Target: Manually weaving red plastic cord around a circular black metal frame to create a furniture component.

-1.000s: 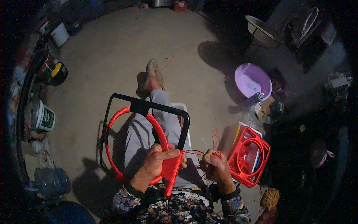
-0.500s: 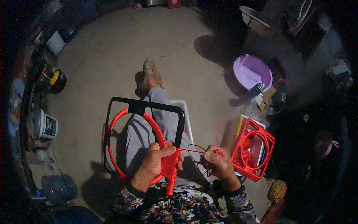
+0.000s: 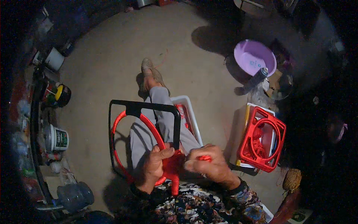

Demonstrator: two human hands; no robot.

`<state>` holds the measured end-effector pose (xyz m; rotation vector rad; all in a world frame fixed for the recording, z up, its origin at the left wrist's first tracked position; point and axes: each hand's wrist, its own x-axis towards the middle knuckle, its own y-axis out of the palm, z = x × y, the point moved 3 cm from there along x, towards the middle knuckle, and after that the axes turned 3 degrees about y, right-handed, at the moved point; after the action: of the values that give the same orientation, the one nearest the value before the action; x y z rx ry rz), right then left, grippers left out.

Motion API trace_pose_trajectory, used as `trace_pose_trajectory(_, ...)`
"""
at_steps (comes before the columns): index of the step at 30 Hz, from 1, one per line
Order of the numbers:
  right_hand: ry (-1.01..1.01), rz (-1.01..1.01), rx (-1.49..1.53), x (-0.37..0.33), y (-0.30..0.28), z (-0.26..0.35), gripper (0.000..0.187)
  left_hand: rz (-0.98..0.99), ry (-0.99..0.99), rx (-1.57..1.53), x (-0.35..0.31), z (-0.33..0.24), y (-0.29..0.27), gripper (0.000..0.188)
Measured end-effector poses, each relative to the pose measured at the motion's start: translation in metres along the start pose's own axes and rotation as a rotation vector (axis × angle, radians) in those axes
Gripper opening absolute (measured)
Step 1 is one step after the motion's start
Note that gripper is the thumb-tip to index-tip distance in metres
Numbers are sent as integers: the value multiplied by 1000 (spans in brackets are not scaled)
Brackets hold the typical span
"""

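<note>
Above my lap, my left hand (image 3: 154,164) is closed on a black rectangular frame (image 3: 150,105) with a round ring inside it. Red cord wraps most of the ring (image 3: 153,131), and a wide red-wrapped section lies under my left thumb. My right hand (image 3: 212,166) is closed around a small bundle of red cord (image 3: 204,158), right beside that wrapped section. Whether its knuckles touch the frame I cannot tell. The strand between bundle and frame is hidden or blurred.
Right of my knees, a red frame (image 3: 280,149) lies over a box with red cord inside. Beyond stand a purple basin (image 3: 246,56) and a spray can (image 3: 256,79). A white tray (image 3: 193,120) sits beside my leg. A white bucket (image 3: 60,139) and a clear water jug (image 3: 76,196) are at left.
My right hand has moved left, up to the frame's wrapped section, and the loose dark-red loops between the hands no longer show. My left hand keeps its grip. The whole view has shifted somewhat.
</note>
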<state>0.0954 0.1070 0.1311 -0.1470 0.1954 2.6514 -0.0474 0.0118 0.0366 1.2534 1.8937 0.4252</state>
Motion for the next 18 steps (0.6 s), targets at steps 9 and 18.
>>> trace_pose_trajectory(9,146,-395,170,-23,-41,-40,17,21,-60,-16,-5,-13,1,28)
trace_pose_trajectory(18,160,-722,40,-31,-74,-68,19,-36,16,73,-2,-19,-17,33)
